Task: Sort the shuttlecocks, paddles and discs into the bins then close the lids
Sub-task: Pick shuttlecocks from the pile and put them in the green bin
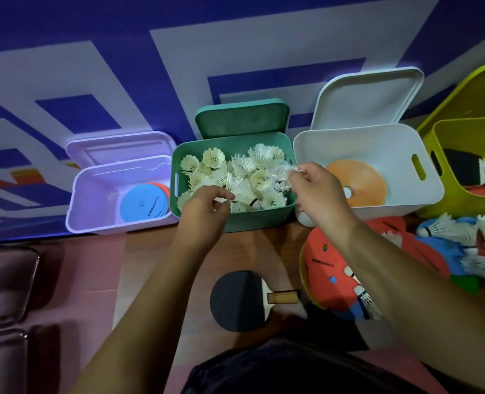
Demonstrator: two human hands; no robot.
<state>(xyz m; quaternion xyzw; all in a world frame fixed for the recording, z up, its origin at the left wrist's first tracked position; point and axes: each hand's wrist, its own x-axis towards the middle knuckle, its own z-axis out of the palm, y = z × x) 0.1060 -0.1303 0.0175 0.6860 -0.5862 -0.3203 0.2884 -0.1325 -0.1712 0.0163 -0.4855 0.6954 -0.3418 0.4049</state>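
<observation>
The right hand [318, 191] has its grip pinched on a shuttlecock [285, 170] by the feathers, just over the right rim of the green bin [235, 220], which is heaped nearly full. I judge the risk is here: released too near that rim, it may tumble out toward the white bin [406, 155]. The left hand [204, 209] hovers over the heap, fingers curled; whether its grip holds anything I cannot tell. A heap that high may also stop the green lid [241, 118] from seating. The lilac bin [93, 200] holds flat discs, a blue disc [141, 203] on top; the white bin holds an orange cone [360, 177]; the yellow bin [463, 137] holds what look like paddles. One paddle [238, 300] and a loose pile [335, 274] of discs and shuttlecocks lie on the floor.
</observation>
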